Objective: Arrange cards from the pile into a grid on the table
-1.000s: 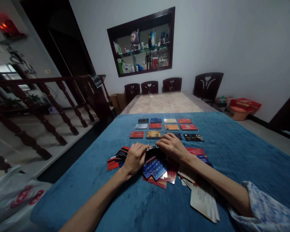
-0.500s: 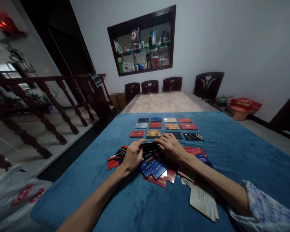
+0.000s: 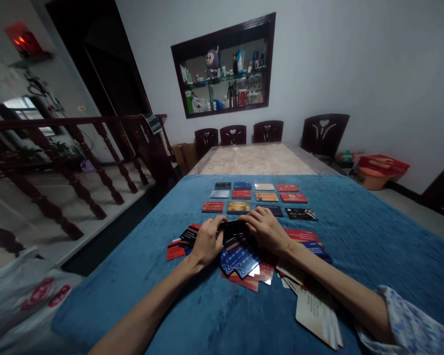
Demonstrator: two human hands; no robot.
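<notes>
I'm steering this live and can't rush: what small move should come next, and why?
Probably square up the dark cards: the left hand and right hand hold them from opposite ends, loose cards lie fanned out nearer, and neat stacks sit in rows beyond.

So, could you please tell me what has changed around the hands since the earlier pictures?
The left hand shifted slightly left, away from the right hand; between them a black card shows where a light-patterned face showed a second ago. Both hands kept hold; the laid-out rows of cards stayed put.
</notes>
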